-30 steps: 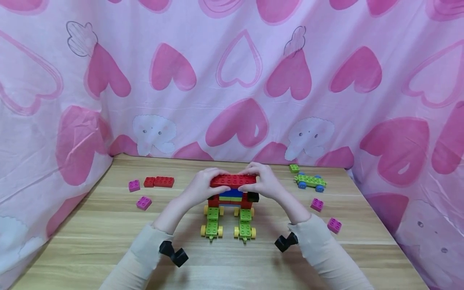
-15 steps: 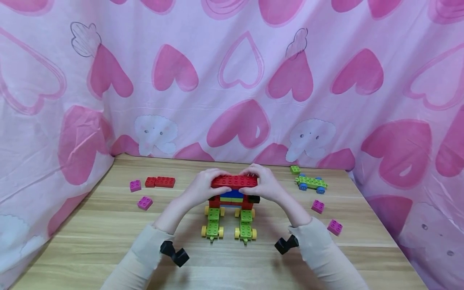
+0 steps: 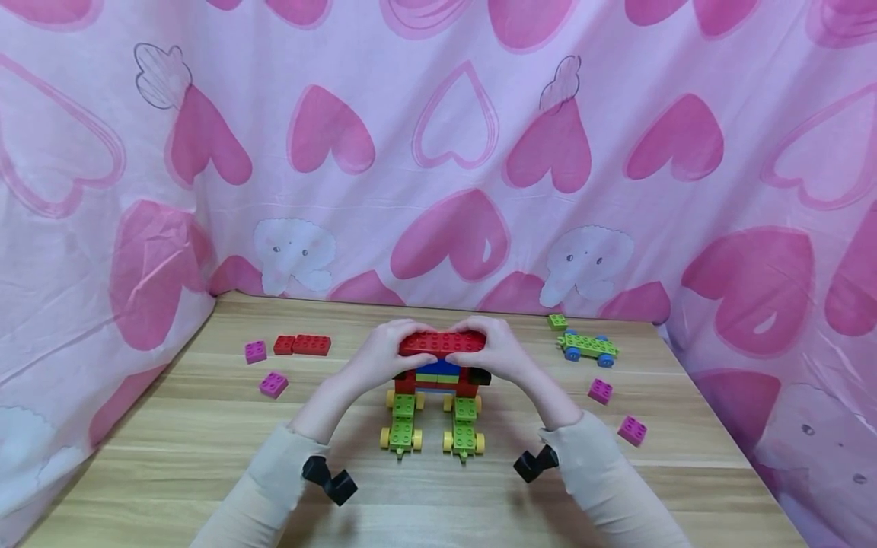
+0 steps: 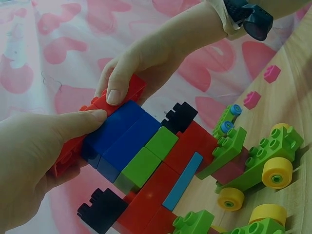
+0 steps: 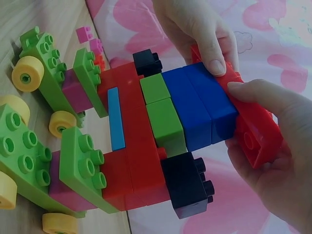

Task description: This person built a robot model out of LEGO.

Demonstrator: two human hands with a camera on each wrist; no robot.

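In the head view a wheeled toy-brick build stands mid-table, topped by a long red brick point(image 3: 441, 343). My left hand point(image 3: 382, 356) grips its left end and my right hand point(image 3: 499, 352) its right end, thumbs on the near side. Beneath it sit blue bricks point(image 5: 200, 100), then green bricks point(image 5: 163, 114), then a red layer point(image 5: 134, 131) with a light-blue piece point(image 5: 116, 118). Black bricks point(image 4: 101, 210) stick out at both sides. The legs are green bases point(image 3: 401, 435) on yellow wheels point(image 4: 277, 173). The red brick's underside overhangs the blue ones at the ends.
Red bricks point(image 3: 311, 345) and pink bricks point(image 3: 274, 384) lie at the left. On the right are a green car base with blue wheels point(image 3: 588, 346), a small green brick point(image 3: 557, 322) and more pink bricks point(image 3: 632, 431). A heart-patterned curtain point(image 3: 448, 152) stands behind the table.
My right hand has shifted slightly left, its fingers covering more of the red brick's right end. The left hand and the build stay nearly in place.
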